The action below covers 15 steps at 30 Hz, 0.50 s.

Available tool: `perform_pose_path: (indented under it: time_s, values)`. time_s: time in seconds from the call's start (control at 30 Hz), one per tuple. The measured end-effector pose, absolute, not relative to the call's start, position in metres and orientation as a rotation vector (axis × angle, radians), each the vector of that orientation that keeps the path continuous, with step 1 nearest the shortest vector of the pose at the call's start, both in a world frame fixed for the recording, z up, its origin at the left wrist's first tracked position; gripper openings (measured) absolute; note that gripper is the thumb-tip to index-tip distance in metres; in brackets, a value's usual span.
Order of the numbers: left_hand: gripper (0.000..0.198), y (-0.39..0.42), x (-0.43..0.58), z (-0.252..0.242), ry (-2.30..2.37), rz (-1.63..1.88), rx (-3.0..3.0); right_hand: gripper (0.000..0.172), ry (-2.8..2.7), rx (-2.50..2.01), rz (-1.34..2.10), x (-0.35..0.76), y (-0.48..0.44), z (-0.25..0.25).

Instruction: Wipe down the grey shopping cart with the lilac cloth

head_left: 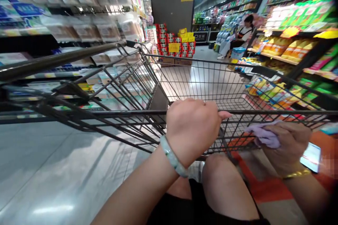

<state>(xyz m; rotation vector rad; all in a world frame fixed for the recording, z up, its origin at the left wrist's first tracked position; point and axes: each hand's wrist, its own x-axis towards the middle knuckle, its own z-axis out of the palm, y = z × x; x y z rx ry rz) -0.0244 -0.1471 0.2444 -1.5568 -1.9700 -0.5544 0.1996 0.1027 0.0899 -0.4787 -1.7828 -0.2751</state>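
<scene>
A dark wire shopping cart (208, 74) stands right in front of me, its basket spreading across the view. My left hand (194, 123), with a pale green bangle at the wrist, is closed round the cart's near top rail. To the right, my right hand (287, 144) bunches a lilac cloth (268, 135) in its fingers, close against the wire side of the cart. A gold bracelet circles that wrist. Just beyond the right hand lies a phone (311, 156) with its screen lit.
Shelves of packaged goods (87, 28) line the left side. On the right are shelves with yellow bottles (280, 47) and bagged goods. Red and yellow boxes (175, 44) are stacked ahead by a dark pillar (171, 7). Another person (244, 31) sits farther down the aisle.
</scene>
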Motion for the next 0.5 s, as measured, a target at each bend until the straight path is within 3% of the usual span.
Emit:
perform_pose_path:
  time_s: [0.1, 0.37, 0.5]
  values:
    - [0.057, -0.155, -0.028, 0.247, -1.989, -0.513, -1.533, 0.029, -1.849, -0.265, -0.307, 0.185, 0.089, 0.095]
    - [0.058, -0.169, -0.039, 0.252, -2.061, -0.326, -1.419, 0.013, -1.789, -0.368, -0.268, 0.147, 0.048, 0.08]
    - [0.058, -0.174, -0.047, 0.252, -2.039, -0.247, -1.366, 0.015, -1.781, -0.308, -0.134, 0.117, 0.016, 0.101]
